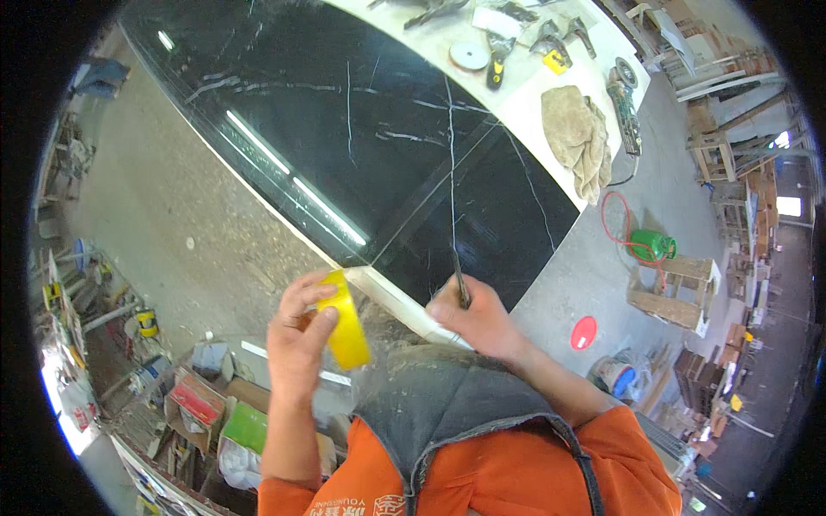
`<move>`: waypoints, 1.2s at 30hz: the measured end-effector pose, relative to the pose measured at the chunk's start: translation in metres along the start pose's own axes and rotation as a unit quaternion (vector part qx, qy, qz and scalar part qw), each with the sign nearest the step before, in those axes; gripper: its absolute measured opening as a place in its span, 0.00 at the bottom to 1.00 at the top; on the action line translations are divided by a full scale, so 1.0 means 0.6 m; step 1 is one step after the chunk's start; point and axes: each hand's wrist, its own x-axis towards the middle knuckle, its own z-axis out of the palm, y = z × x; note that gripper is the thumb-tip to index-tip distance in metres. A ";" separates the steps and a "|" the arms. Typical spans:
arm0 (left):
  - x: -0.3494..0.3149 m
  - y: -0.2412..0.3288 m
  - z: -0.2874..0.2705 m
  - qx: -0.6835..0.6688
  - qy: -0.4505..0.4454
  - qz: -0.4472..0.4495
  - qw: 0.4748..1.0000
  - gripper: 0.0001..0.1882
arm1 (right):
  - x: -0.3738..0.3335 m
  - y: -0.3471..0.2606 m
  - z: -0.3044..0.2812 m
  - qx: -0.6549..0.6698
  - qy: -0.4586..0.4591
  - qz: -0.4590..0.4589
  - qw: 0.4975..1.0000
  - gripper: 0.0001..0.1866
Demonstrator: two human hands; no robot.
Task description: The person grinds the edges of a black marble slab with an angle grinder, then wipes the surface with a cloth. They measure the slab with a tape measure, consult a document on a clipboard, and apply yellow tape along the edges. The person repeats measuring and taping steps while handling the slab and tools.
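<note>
My left hand [298,331] pinches a glossy yellow band-shaped piece [348,331] between thumb and fingers. Its upper end is close to the near edge of a large glossy black slab [413,189] with thin white lines across it. Whether the yellow piece is a roll or a flat strip, I cannot tell. At the slab's near right end, my right hand [482,320] is closed around a slim dark tool [462,279], its narrow tip pointing away from me over the slab. The fingers cover most of its handle.
Beyond the slab, a white tabletop [529,90] carries a white disc [469,55], a brown cloth [575,138], an angle grinder [625,107] and several hand tools. To the right stand a green gas cylinder [651,245] and a wooden stand [675,297]. Cartons [194,396] sit at lower left.
</note>
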 end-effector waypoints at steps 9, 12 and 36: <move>-0.032 0.025 0.165 0.206 0.008 0.138 0.969 0.13 | -0.052 0.016 -0.047 -0.021 -0.050 -0.165 0.985 0.23; -0.038 -0.003 0.174 0.146 -0.017 0.066 0.987 0.10 | -0.082 0.020 -0.079 -0.029 -0.083 -0.171 0.981 0.23; 0.261 -0.030 0.009 0.491 0.148 0.212 0.832 0.12 | -0.272 0.139 -0.250 -0.151 0.042 0.200 0.967 0.25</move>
